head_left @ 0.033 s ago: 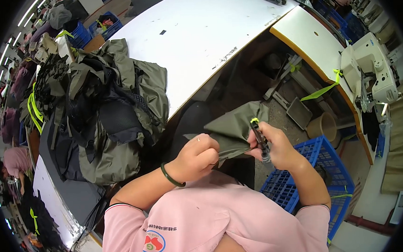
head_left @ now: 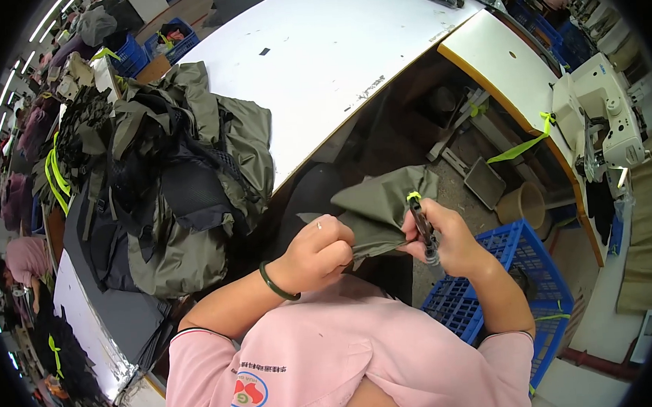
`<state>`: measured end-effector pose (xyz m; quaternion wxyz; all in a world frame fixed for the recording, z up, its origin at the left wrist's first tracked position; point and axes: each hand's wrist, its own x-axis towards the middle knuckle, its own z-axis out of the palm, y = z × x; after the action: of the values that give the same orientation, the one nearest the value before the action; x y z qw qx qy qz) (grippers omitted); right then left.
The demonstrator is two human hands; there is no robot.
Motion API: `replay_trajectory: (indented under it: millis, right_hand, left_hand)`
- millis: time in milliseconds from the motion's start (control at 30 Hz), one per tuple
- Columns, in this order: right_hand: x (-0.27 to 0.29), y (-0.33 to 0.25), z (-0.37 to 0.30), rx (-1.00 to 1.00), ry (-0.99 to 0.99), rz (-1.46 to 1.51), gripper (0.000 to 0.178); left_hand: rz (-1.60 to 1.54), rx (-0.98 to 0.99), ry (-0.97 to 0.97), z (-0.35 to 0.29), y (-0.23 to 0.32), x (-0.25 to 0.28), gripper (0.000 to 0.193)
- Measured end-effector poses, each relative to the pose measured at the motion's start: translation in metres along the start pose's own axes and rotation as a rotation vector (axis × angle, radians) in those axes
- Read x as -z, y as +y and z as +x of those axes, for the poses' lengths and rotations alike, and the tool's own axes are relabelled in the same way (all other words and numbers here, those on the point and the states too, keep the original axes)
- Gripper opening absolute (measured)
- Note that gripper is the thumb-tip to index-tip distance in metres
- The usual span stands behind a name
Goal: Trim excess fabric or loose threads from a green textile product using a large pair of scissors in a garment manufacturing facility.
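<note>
A piece of olive-green fabric (head_left: 380,206) stretches between my two hands, in front of my body and below the table edge. My left hand (head_left: 316,253) is closed in a fist on the fabric's left side; its fingertips are hidden. In my right hand (head_left: 454,242) is a slim dark tool (head_left: 422,224) with a yellow-green tie at its top end, held upright. Its exact kind cannot be made out. The thumb and fingers of that hand also touch the fabric's right edge.
A heap of olive and black bags (head_left: 190,182) lies at the left on the white table (head_left: 302,56). A blue plastic crate (head_left: 495,283) stands by my right forearm. Farther right are a sewing machine (head_left: 600,108) on its wood-edged table (head_left: 504,66) and a tan bin (head_left: 522,205).
</note>
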<state>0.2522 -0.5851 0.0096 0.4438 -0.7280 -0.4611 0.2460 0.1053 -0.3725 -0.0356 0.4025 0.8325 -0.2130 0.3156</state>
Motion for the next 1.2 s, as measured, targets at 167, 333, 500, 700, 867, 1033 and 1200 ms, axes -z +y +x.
replay_trajectory:
  millis: [167,333,500,700,867,1033,1200]
  right_hand:
    - [-0.002,0.001,-0.006,0.053,-0.022,-0.013,0.037]
    - [-0.004,0.007,-0.013,0.03,-0.008,0.055,0.041]
    - [-0.003,-0.002,-0.012,0.014,-0.018,0.177,0.035]
    - [-0.006,-0.003,-0.004,-0.139,-0.048,0.274,0.034]
    - [0.004,-0.013,0.0,-0.159,-0.001,0.156,0.031]
    - [0.051,-0.019,0.0,0.19,0.015,-0.576,0.041]
    - [0.076,-0.032,0.0,0.305,-0.116,-0.971,0.032]
  left_hand:
    - [0.088,-0.143,0.082,0.0,-0.003,0.002,0.02]
    - [0.136,-0.207,0.127,0.003,-0.001,0.004,0.02]
    - [0.141,-0.184,0.09,0.008,0.0,0.007,0.028]
    - [-0.468,0.414,-0.12,0.019,0.008,-0.002,0.024]
    - [-1.114,1.02,-0.279,0.016,-0.004,-0.008,0.023]
    - [-1.419,1.227,-0.202,0.008,-0.009,-0.008,0.026]
    - [-1.508,1.281,-0.179,0.008,-0.012,-0.008,0.027]
